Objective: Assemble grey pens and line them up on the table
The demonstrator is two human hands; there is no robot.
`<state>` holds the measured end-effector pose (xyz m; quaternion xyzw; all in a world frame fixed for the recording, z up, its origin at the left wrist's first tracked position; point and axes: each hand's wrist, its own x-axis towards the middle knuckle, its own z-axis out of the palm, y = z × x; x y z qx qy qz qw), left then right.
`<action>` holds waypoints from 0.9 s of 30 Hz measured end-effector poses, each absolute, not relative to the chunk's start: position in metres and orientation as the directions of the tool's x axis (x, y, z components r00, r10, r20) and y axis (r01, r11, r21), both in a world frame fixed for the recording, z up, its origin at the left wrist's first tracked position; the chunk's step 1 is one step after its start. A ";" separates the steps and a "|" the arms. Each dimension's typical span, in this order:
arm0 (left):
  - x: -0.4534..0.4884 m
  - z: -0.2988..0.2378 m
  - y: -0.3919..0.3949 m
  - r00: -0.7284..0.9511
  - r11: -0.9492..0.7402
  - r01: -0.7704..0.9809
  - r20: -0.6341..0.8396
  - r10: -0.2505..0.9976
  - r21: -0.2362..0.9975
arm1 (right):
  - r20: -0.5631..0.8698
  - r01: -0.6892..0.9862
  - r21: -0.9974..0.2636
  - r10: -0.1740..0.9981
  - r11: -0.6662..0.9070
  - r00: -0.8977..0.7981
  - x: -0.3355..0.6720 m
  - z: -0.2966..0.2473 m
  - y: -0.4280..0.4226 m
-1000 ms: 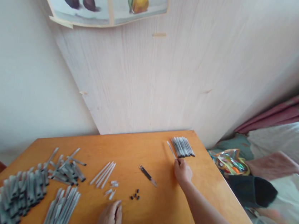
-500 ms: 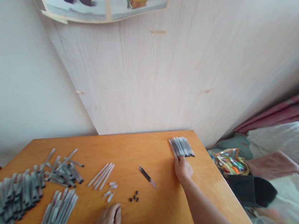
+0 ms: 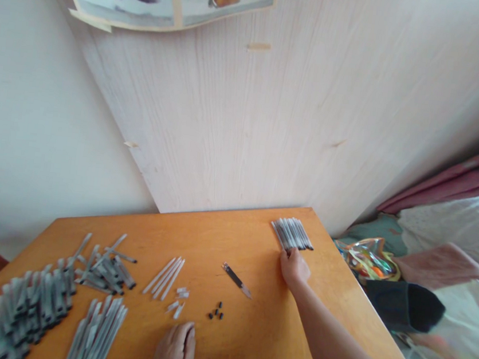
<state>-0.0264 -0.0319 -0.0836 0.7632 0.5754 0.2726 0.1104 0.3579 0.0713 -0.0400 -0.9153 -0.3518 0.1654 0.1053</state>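
Note:
My right hand (image 3: 294,268) is at the far right of the table, its fingers closed at the near end of a row of grey-white pens (image 3: 291,233) with dark tips. It pinches a pen there; the fingertips are partly hidden. My left hand (image 3: 175,351) rests closed at the front edge of the view, nothing showing in it. Just beyond it lie small white plastic pieces (image 3: 182,294) and several black plugs (image 3: 217,312). Several thin white tubes (image 3: 164,276) lie side by side behind these. A dark, slim bundle with pointed metallic-looking ends (image 3: 236,280) lies mid-table.
A big heap of capped grey pens (image 3: 26,305) covers the left of the wooden table (image 3: 199,227). Beside it are a smaller loose pile (image 3: 110,271) and a bundle of clear barrels (image 3: 96,333). Bags and bedding (image 3: 434,219) lie beyond the right edge.
The view has tilted slightly. My right hand remains at the near end of the pen row, and my left hand rests in the same place.

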 end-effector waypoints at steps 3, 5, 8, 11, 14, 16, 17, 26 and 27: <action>-0.026 -0.082 -0.033 0.178 -0.306 0.813 0.289 0.941 0.495 | -0.221 0.616 -0.313 0.686 -0.723 0.693 0.356 -0.041 0.069; -0.025 -0.081 -0.033 0.174 -0.300 0.813 0.284 0.943 0.499 | -0.209 0.624 -0.319 0.695 -0.713 0.688 0.355 -0.043 0.066; -0.024 -0.080 -0.033 0.174 -0.293 0.817 0.272 0.946 0.497 | -0.187 0.639 -0.326 0.710 -0.697 0.679 0.352 -0.046 0.062; -0.023 -0.079 -0.034 0.176 -0.293 0.818 0.270 0.947 0.494 | -0.162 0.654 -0.329 0.723 -0.681 0.671 0.349 -0.048 0.058; -0.021 -0.078 -0.035 0.178 -0.290 0.816 0.260 0.949 0.499 | -0.147 0.671 -0.324 0.736 -0.667 0.661 0.346 -0.048 0.056; -0.019 -0.076 -0.036 0.176 -0.279 0.819 0.245 0.954 0.501 | -0.145 0.682 -0.321 0.746 -0.657 0.650 0.345 -0.047 0.054; -0.018 -0.075 -0.037 0.171 -0.270 0.823 0.235 0.957 0.500 | -0.144 0.688 -0.320 0.751 -0.652 0.644 0.344 -0.047 0.052; -0.007 -0.058 -0.044 0.124 -0.177 0.847 0.139 0.983 0.501 | -0.205 0.709 -0.339 0.784 -0.619 0.586 0.335 -0.051 0.040; -0.007 -0.056 -0.044 0.120 -0.171 0.843 0.131 0.984 0.510 | -0.214 0.712 -0.344 0.789 -0.612 0.576 0.333 -0.052 0.039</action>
